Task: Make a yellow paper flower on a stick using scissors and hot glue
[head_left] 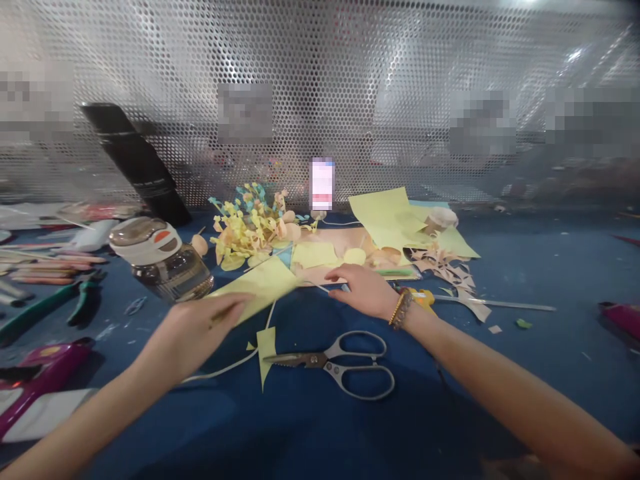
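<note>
Yellow paper (265,283) is pinched by my left hand (207,327), its folded or layered sheet slanting up to the right. My right hand (363,290), with a beaded bracelet at the wrist, has its thumb and fingers around a thin white stick (315,285) that reaches toward the paper. Large scissors (330,363) lie below both hands, their blades over a yellow paper scrap (267,350). Beyond the hands are pale paper pieces (315,253) and a bunch of small yellow, peach and blue paper flowers (250,223).
A lidded glass jar (170,267) stands left, near pliers (85,297) and a purple tool (50,373). Yellow sheets (387,217), paper scraps (450,267) and a yellow glue gun (423,298) lie right. A phone (322,183) stands against the perforated metal screen (350,100).
</note>
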`<state>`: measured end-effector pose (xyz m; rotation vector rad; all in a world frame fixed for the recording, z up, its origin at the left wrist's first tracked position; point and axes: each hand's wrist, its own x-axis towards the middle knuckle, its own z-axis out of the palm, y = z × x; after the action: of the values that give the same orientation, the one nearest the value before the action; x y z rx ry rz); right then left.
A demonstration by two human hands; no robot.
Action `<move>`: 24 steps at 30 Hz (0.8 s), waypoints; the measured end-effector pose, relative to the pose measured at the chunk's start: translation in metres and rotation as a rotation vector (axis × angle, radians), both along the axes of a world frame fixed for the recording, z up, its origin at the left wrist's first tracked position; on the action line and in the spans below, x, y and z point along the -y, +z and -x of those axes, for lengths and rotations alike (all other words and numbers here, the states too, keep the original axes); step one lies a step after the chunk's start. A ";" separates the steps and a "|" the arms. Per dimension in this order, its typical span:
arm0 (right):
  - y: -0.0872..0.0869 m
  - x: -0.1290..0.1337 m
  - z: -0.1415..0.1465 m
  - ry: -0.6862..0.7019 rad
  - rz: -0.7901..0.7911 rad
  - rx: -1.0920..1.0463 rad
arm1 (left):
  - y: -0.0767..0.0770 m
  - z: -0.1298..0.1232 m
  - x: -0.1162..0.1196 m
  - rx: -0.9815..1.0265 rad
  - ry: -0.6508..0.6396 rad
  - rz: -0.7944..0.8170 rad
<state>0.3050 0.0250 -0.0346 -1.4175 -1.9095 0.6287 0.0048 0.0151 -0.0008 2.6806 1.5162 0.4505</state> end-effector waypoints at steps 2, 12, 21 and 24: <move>0.001 0.001 0.004 0.022 -0.009 0.123 | 0.011 0.000 0.002 0.078 0.122 -0.212; 0.015 -0.021 -0.012 -0.046 -0.146 0.291 | -0.035 0.007 0.029 -0.239 -0.273 -0.431; 0.018 0.022 0.031 0.294 -0.306 0.393 | -0.027 0.005 0.021 -0.082 -0.052 -0.431; 0.006 0.029 0.067 0.453 -0.323 0.481 | -0.019 -0.002 0.018 -0.128 -0.034 -0.379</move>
<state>0.2383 -0.0036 -0.0285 -0.9899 -2.6090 0.1582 0.0063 -0.0031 -0.0195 3.0687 1.5508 0.6330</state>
